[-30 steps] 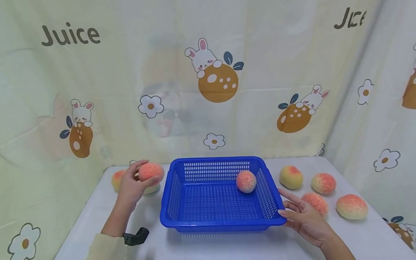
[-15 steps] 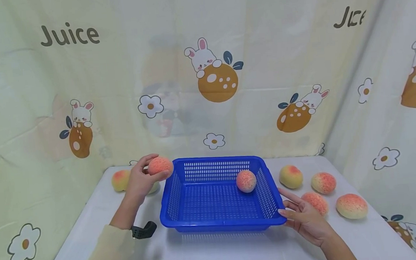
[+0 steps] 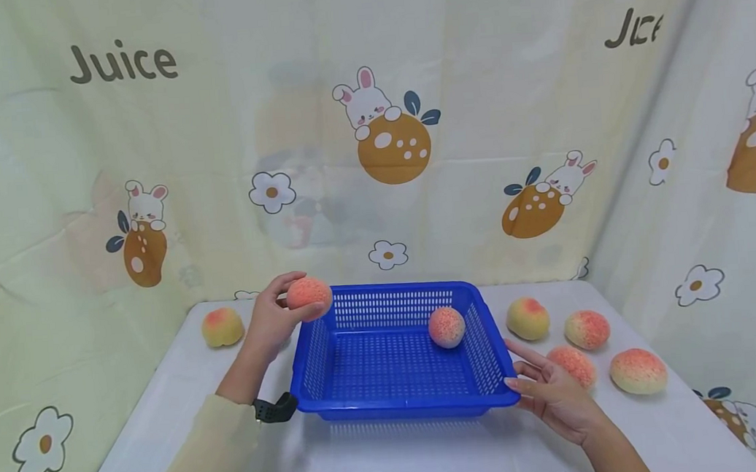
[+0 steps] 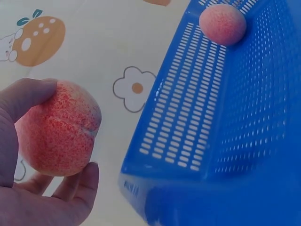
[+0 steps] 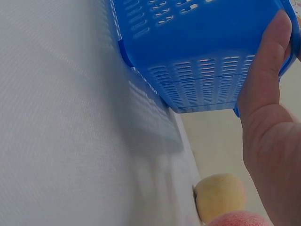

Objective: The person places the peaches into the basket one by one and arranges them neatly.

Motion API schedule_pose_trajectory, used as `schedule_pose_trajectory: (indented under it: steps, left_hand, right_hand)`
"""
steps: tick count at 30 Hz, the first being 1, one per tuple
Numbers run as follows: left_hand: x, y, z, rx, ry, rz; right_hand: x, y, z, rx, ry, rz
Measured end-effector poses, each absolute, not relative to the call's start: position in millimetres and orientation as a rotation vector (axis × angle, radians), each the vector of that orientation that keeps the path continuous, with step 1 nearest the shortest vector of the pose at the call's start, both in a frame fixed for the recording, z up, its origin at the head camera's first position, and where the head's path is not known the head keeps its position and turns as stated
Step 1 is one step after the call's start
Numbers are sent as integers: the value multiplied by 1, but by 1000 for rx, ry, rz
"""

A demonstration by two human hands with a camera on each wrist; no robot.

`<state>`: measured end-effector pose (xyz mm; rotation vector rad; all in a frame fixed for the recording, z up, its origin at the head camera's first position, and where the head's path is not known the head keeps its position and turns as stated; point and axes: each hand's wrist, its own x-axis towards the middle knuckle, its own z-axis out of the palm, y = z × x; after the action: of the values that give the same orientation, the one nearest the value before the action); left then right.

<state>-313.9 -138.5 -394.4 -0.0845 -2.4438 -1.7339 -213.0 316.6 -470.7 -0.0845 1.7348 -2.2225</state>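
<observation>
My left hand point(image 3: 273, 318) grips a pink-red peach point(image 3: 309, 299) at the back left corner of a blue plastic basket point(image 3: 390, 413), overlapping its rim in the head view. Thumb and fingers wrap the peach point(image 4: 59, 129) from opposite sides in the left wrist view. Inside the basket, toward its back right, lies a speckled pink peach point(image 3: 446, 327). At the basket's right side, my right hand point(image 3: 553, 392) holds the rim, its thumb on the edge and the other fingers partly hidden behind it, as the right wrist view shows.
Right of the basket lie several peaches, including a yellow one point(image 3: 528, 318) and a pink-topped one point(image 3: 639, 371); one peach point(image 3: 572, 367) is right behind my right hand. At the left is a yellow-red peach point(image 3: 222, 327). A printed curtain point(image 3: 468, 208) hangs behind the white table point(image 3: 394, 469).
My left hand has carried its peach to the right, from beside the basket to its back left corner. The right hand and basket stay in place.
</observation>
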Motion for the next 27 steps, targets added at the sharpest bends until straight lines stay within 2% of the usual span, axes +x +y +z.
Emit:
schedule_pose_trajectory:
  steps: [27]
  left_hand:
    - [-333, -87, -386, -310, -2428, -1843]
  right_hand:
    - [-213, 318, -473, -101, 1741, -2232]
